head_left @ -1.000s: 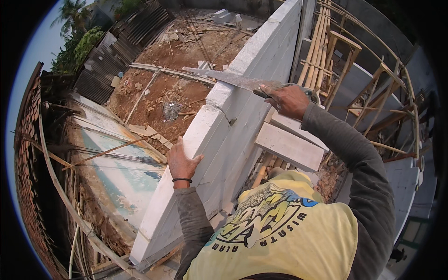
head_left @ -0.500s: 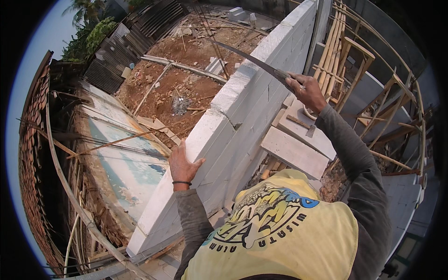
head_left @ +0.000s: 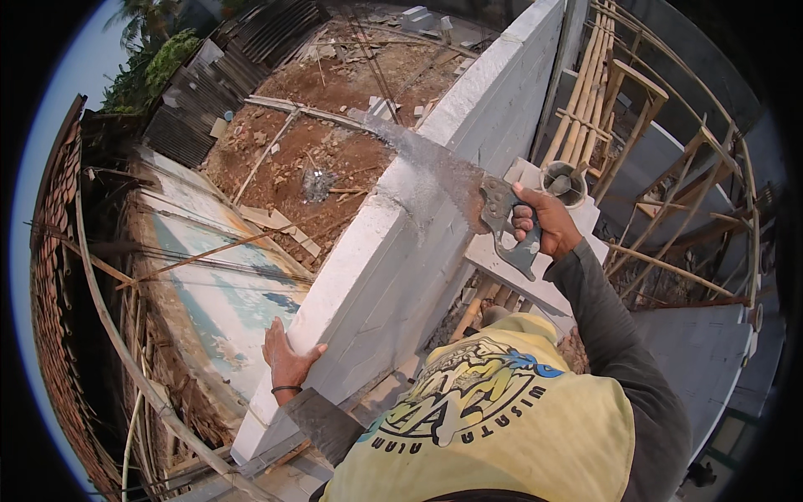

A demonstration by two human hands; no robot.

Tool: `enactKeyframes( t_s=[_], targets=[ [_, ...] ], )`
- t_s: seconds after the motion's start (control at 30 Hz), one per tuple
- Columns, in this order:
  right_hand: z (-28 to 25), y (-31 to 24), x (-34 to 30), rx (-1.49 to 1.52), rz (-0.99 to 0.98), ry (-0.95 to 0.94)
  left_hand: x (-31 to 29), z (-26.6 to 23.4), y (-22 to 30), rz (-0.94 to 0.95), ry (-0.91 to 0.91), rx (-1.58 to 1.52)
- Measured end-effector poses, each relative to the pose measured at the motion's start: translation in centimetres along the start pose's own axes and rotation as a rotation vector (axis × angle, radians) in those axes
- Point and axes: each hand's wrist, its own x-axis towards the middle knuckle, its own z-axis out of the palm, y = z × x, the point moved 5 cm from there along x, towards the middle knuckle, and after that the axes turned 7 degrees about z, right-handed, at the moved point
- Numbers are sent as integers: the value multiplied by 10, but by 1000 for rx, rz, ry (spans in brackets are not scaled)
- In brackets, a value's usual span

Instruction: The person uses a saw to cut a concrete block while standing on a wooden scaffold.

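A handsaw (head_left: 456, 186) with a dark grey handle is in my right hand (head_left: 548, 222), fingers wrapped through the grip. Its blade, smeared by motion, lies across the top of the white block wall (head_left: 360, 230), tip beyond the far side. Whether it touches the blocks I cannot tell. Just in front of the blade, a jagged joint shows between blocks. Lower along the wall, my left hand (head_left: 290, 360) straddles the top edge, thumb apart on the near face and fingers stretched over the outer side.
Right of the wall are pale blocks (head_left: 535, 289), a bucket (head_left: 565, 184) with a tool in it and bamboo scaffolding (head_left: 585, 92). Beyond it lies rubble-strewn red earth (head_left: 284, 159). A weathered painted slab (head_left: 222, 284) and a tiled roof (head_left: 63, 309) stand at left.
My right hand has come down and nearer, and the saw has turned from edge-on to show its broad side. My left hand has slid down-left along the wall top.
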Motion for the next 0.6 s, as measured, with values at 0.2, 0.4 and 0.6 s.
enactKeyframes(
  t_s=[0.2, 0.4, 0.6],
  targets=[
    [12, -82, 97, -83, -228, 52, -4, 8, -18, -27, -5, -35],
    [10, -1, 18, -227, -23, 72, -12, 12, -20, -17, 78, -89],
    [24, -53, 83, -112, -179, -22, -4, 7, -18, 0, 68, -79]
  ],
)
